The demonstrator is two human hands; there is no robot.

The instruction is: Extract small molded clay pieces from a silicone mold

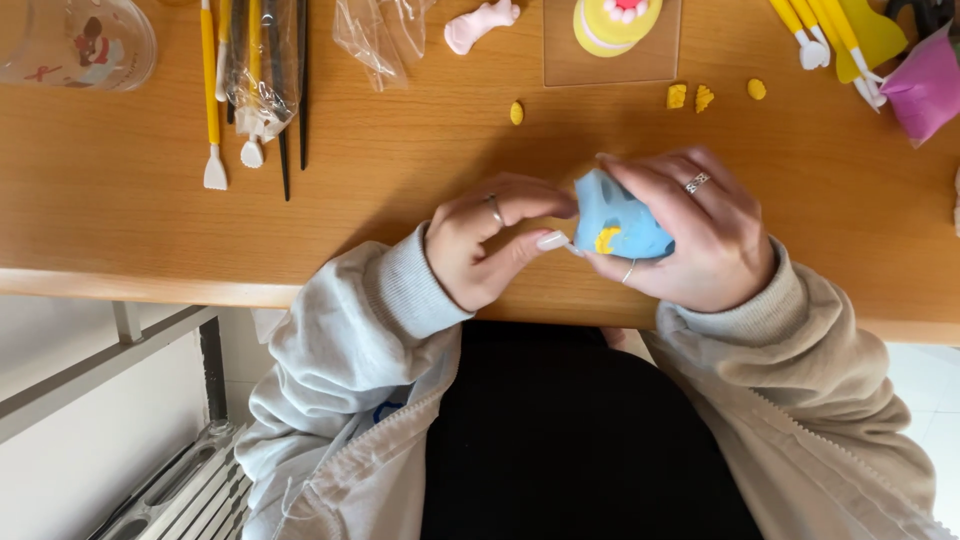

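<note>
Above the wooden table (400,150), the right hand (690,235) gripped a blue clay lump (620,215) with a yellow spot, while the left hand (485,245) apparently pinched a small white tool (572,248) against it.

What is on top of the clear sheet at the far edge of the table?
On the clear sheet stands a yellow clay cake with pink and white bits on top. Its upper part is cut off by the picture edge, and the sheet under it is covered.
</note>
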